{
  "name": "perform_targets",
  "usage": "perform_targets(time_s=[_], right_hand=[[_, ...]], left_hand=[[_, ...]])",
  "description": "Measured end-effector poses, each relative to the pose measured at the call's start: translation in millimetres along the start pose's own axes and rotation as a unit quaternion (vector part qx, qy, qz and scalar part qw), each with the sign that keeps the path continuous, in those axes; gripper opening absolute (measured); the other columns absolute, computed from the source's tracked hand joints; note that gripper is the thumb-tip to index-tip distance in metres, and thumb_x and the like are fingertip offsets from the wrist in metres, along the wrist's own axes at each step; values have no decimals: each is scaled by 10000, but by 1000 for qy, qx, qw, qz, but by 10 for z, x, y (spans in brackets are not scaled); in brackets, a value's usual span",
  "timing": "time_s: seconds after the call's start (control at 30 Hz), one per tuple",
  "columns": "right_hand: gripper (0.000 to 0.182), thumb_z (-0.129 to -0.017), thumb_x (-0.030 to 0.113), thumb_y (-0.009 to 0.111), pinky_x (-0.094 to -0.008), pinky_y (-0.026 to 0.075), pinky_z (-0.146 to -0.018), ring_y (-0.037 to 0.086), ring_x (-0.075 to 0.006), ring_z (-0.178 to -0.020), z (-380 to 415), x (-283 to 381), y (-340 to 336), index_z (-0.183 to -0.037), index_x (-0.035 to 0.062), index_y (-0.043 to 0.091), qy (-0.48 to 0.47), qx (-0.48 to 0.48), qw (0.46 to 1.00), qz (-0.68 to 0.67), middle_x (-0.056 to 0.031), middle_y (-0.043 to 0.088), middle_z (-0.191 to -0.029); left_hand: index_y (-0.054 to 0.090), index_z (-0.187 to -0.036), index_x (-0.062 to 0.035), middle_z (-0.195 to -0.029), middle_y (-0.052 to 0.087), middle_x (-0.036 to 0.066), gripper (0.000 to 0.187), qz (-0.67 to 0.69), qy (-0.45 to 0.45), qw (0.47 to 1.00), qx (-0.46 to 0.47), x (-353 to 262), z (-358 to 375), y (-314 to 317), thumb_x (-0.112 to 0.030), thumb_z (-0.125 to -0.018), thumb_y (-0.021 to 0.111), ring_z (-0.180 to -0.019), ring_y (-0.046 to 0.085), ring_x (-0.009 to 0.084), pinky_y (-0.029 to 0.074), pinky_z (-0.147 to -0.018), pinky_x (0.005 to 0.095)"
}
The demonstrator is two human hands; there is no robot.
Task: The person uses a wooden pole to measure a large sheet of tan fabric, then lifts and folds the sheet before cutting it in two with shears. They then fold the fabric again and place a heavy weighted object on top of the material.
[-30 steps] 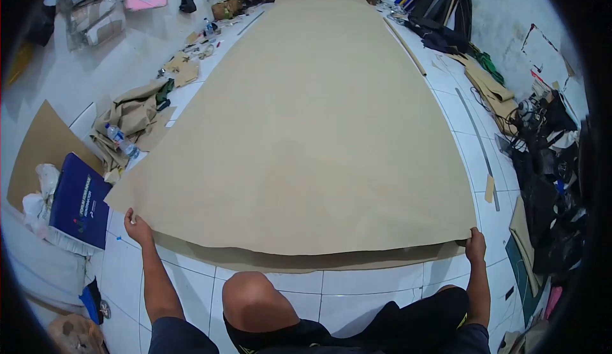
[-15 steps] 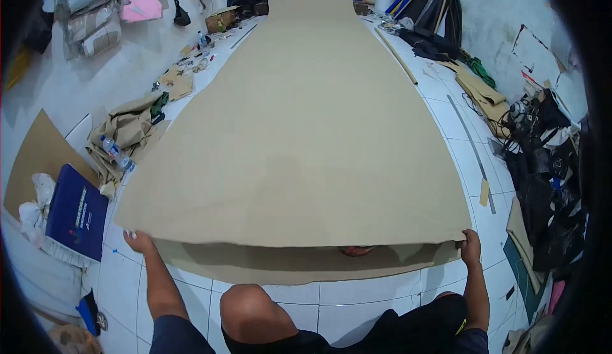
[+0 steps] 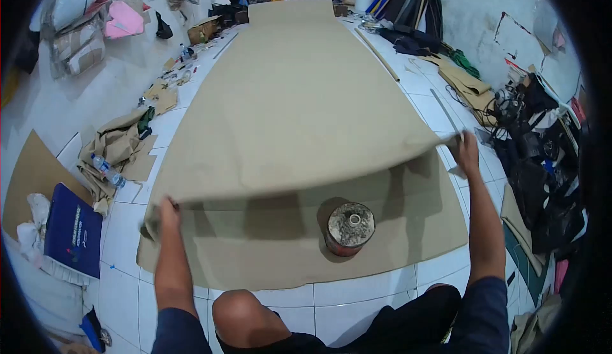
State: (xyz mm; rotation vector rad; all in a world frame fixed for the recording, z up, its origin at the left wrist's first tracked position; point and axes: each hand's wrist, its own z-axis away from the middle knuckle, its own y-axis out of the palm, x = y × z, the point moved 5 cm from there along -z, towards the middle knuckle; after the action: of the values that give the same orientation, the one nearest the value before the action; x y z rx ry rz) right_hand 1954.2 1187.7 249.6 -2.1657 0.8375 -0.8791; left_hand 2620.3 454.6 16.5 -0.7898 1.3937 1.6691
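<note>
A long beige fabric sheet (image 3: 287,99) stretches away from me over the floor. My left hand (image 3: 169,212) is closed on its near left corner, and my right hand (image 3: 468,152) grips the near right corner, raised higher. The near edge hangs lifted between them. Under it lies a second beige layer (image 3: 268,258), flat on the tiles. On that layer stands a round, stained can (image 3: 350,230) with a ring-like mark on its top, to the right of the middle.
White floor tiles (image 3: 363,290) surround the sheet. To the left are a dark blue box (image 3: 71,230), a water bottle (image 3: 108,170) and crumpled fabric (image 3: 118,138). Along the right lie a metal ruler (image 3: 444,108), a long stick (image 3: 377,54) and black bags (image 3: 542,214).
Both hands have lifted the sheet's near edge and carried it forward, the right one farther and higher. The can, mostly covered before, now shows fully. The view has shifted slightly.
</note>
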Motion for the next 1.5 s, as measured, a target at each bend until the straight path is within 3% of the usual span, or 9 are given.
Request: perform_targets(time_s=[0.17,0.3,0.4,0.5,0.57,1.03,1.2,1.4,1.5], right_hand=[[352,-911,188,492,-419,443,-910,587,-384,-1047,-920,129,-767,-1206,14,574,13,-157,987,-22,-237,614,-1109],[339,-970,257,467,-427,452,-877,605,-356,-1005,-278,-130,-1223,-1155,-1,584,-36,-240,966,-91,-218,629,-1069],[306,-1013,200,408,-426,435,-931,571,-365,-1078,1134,-1205,-588,-1186,1,563,-35,-60,988,140,-218,601,-1130],[283,-909,8,493,-414,405,-983,510,-387,-1138,2607,-1113,158,-1191,12,522,21,162,987,6,-211,548,-1178],[230,-886,-1,521,-427,438,-897,537,-393,-1036,2716,-809,156,-1115,-3,519,50,182,981,46,-200,559,-1074],[225,-792,139,676,-499,489,-759,585,-382,-916,2800,-391,167,-958,33,569,64,268,945,178,-172,584,-955],[469,-868,389,610,-497,504,-776,636,-405,-913,3090,721,503,-1129,1,565,-111,734,667,70,-239,660,-984],[639,-815,462,657,-462,503,-824,637,-391,-967,2506,1431,884,-1227,-12,538,-93,605,782,118,-242,655,-1060],[525,-863,446,599,-419,542,-727,695,-286,-789,2768,1708,955,-1070,-36,629,-56,820,559,113,-204,689,-951]], left_hand=[[562,-903,-69,-830,580,39,95,-27,210,976,41,-1978,-66,1303,-81,-811,582,-699,578,177,490,-591,314],[392,-1352,3,-1159,585,167,546,-80,417,900,93,-2591,1365,1302,-24,-824,527,-957,622,266,505,-856,371],[400,-1355,24,-1255,545,167,531,-91,260,959,68,-1450,1244,-113,23,-835,504,-1106,581,283,493,-934,382],[537,-1121,-49,-885,587,33,321,-192,34,978,-69,65,1656,-937,0,-807,581,-571,485,100,355,-462,242],[510,-976,-73,-817,545,27,200,-185,-56,980,-47,367,1515,-1342,0,-802,576,-579,498,109,374,-474,244],[517,-1076,-47,-857,600,69,264,-79,-29,994,-68,622,1692,-1133,-94,-835,617,-634,567,161,423,-509,261],[583,-957,-71,-859,630,60,176,-64,-208,976,24,999,2004,-960,-193,-843,638,-740,614,191,481,-600,309],[571,-959,-10,-837,607,100,227,-65,-183,981,14,1308,2342,-391,-144,-793,646,-731,615,229,506,-655,343],[550,-990,32,-878,596,116,264,-147,-139,979,5,998,2292,-246,-104,-776,623,-767,610,230,505,-693,342]])
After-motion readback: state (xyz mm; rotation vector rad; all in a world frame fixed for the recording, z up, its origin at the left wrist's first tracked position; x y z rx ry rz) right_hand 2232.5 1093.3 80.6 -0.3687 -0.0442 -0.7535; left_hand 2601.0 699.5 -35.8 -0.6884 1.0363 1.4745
